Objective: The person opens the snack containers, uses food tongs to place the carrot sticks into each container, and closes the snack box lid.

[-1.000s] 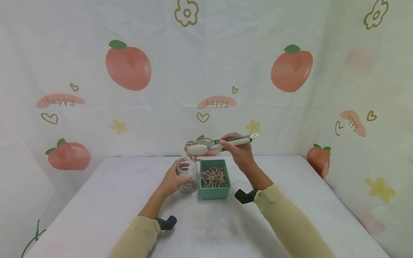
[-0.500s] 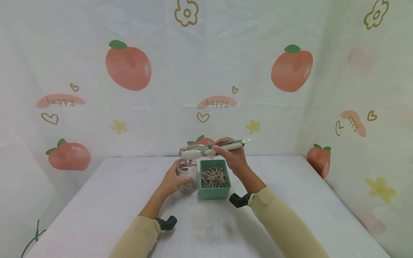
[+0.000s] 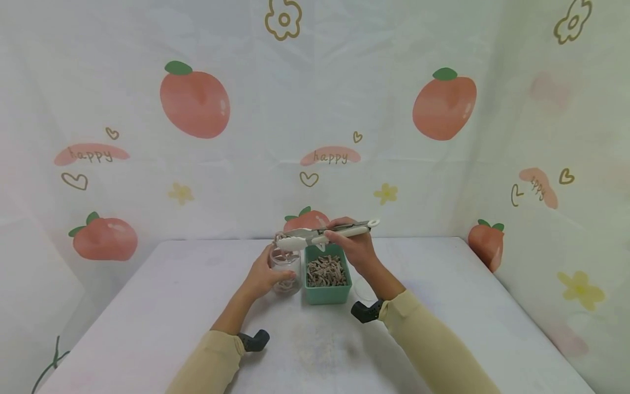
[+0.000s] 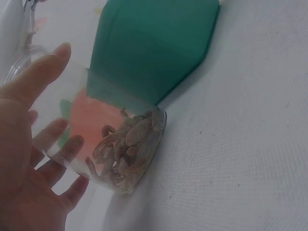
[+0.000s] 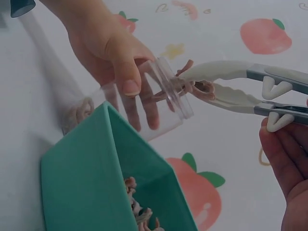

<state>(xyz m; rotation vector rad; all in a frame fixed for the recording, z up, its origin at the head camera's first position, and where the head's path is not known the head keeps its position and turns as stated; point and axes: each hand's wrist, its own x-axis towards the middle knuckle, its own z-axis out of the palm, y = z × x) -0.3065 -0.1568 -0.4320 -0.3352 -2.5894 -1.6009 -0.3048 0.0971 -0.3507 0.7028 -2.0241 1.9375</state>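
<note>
My left hand (image 3: 262,275) grips a clear jar (image 3: 287,271) around its side, the thumb on the near face and the fingers behind it. Brown twisted strips (image 4: 127,144) lie at the bottom of the jar. My right hand (image 3: 351,243) holds white-and-grey tongs (image 3: 320,236). Between the tong tips is a small bunch of strips (image 5: 195,86), right at the jar's mouth, with one piece hanging inside the rim. Just right of the jar stands a green rectangular box (image 3: 327,295) with a pile of the same strips (image 3: 327,271) in it.
A clear round lid (image 3: 365,289) lies on the white tabletop (image 3: 315,350), right of the green box and partly behind my right forearm. Behind the table hangs a printed curtain (image 3: 246,109). A dark cable (image 3: 55,358) shows at the far left edge.
The right hand has moved left and down with the tongs, bringing the bunch of strips from above the jar to its mouth. The left hand and jar have stayed put.
</note>
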